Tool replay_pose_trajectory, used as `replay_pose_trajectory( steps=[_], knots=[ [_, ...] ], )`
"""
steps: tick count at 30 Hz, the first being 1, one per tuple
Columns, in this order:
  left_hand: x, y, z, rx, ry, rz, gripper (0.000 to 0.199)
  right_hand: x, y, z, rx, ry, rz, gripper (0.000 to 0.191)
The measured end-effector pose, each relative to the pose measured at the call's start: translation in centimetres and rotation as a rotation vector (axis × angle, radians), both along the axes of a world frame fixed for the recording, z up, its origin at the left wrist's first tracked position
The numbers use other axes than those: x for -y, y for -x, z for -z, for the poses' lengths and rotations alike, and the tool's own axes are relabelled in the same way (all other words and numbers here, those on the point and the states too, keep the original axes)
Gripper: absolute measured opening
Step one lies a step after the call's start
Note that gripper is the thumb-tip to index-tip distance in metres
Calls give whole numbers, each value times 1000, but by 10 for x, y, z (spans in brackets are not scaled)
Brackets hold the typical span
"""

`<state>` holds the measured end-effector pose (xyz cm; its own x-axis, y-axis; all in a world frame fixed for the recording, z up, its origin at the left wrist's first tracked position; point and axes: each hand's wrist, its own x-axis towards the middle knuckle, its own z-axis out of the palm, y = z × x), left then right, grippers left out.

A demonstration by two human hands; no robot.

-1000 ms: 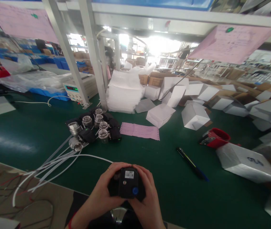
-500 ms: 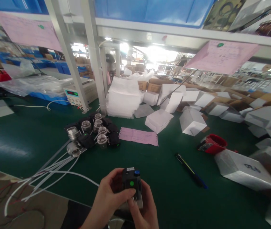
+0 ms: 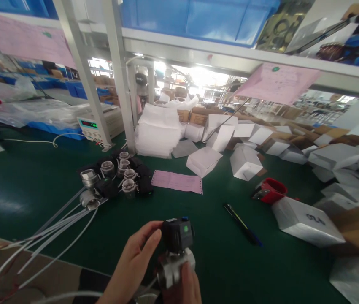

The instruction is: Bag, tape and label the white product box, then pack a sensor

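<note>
A valve with a black actuator box (image 3: 176,234) and a silver metal body (image 3: 174,266) is tilted between my hands near the table's front edge. My left hand (image 3: 138,253) touches the left side of the black box, its thumb raised off the front. My right hand (image 3: 189,285) grips the metal body from below, fingers partly hidden. A green dot and a blue knob show on the box. A white cable (image 3: 71,295) runs left from near the valve. Several similar valves (image 3: 128,188) stand grouped at the left on the green table (image 3: 211,261).
Beyond lie a pink slip (image 3: 177,181), a stack of white foam sheets (image 3: 157,133) and white boxes (image 3: 245,162). To the right are a pen (image 3: 242,223), a red tape dispenser (image 3: 271,190) and a box (image 3: 306,221). A power supply (image 3: 93,128) stands behind a post.
The valve has been turned and tipped, so its metal body now shows. My left thumb has come off the box front. The view has shifted slightly right.
</note>
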<state>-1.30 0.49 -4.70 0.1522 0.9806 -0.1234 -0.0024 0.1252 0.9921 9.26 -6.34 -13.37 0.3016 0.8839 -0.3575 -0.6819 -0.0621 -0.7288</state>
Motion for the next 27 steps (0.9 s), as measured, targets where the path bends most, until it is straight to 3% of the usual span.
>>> replay_pose_trajectory(
  steps=[5, 11, 14, 16, 18, 23, 27],
  knots=[
    [6, -1, 5, 61, 0, 29, 51, -20, -26, 4, -413, -75, -205, 59],
    [10, -4, 14, 39, -3, 65, 49, -26, -42, -21, -612, -136, -222, 43],
    [8, -4, 13, 20, 22, 64, 56, -28, -36, -29, -470, 21, -117, 56],
    [7, -2, 13, 39, 50, 52, 64, -26, -33, -31, -262, 121, 28, 63],
    [6, 1, 13, 85, 65, 42, 72, -19, -34, -35, -50, 166, 73, 66],
    [6, 10, 11, 169, 112, 157, 81, -6, -49, -59, 282, 90, -141, 75],
    [9, 14, 4, 148, 223, 247, 81, -8, -57, -70, 512, -120, -371, 55]
  ],
)
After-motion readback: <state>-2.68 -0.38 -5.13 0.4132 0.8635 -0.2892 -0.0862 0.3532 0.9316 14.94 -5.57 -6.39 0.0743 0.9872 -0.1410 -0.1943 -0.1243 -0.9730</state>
